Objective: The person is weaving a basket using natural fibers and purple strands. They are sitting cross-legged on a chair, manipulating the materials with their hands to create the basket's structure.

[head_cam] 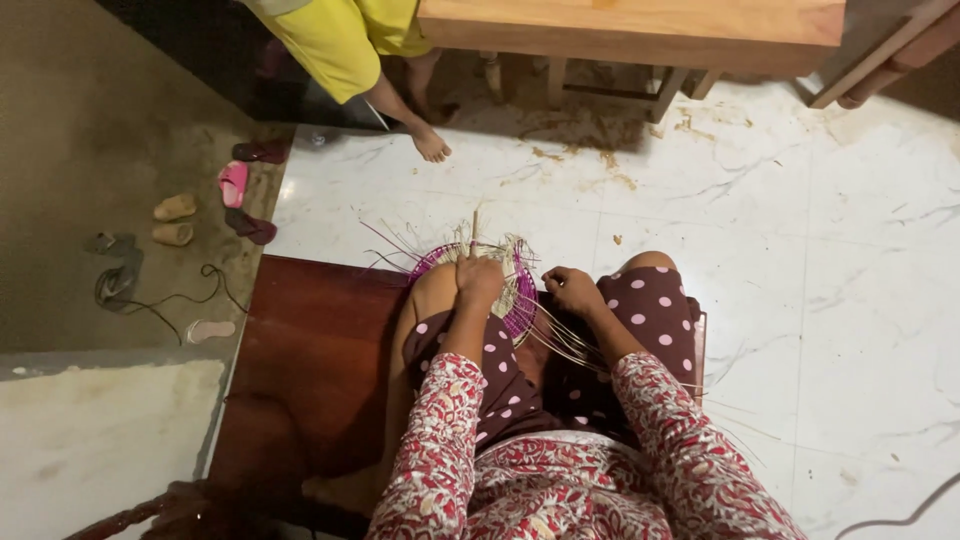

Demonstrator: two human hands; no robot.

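Head view, looking straight down, showed the left hand [479,281] with its fingers curled and pressed together over the near rim of a half-woven basket [505,283], thumb side toward the work; whether they pinched a single strand could not be told. One stiff strand [475,232] stood up just beyond the knuckles, pointing away from the person. The right hand [572,291] sat just beside the basket's right edge, fingers bunched in a loose pinch on a bundle of loose pale strands [570,343] that trailed back and to the right across the lap.

The basket lay directly under and ahead of the left fingers, propped on the left knee [432,292], its round purple-and-straw face tilted toward the person. The left hand was on it; the right hand was near but touched only the trailing strands, whose long axis ran from the basket rim diagonally toward the right thigh.

Farther out, the person sat on a dark red wooden bench [310,350], wearing a dotted maroon skirt [650,315] and patterned red sleeves [440,450]. Beyond the knees lay white marble-look floor tiles [800,250]. Another person's bare foot [430,145] and yellow garment [330,40] stood at the top, beside a wooden table [640,25]. Scattered sandals [215,195] lay well apart on the left.
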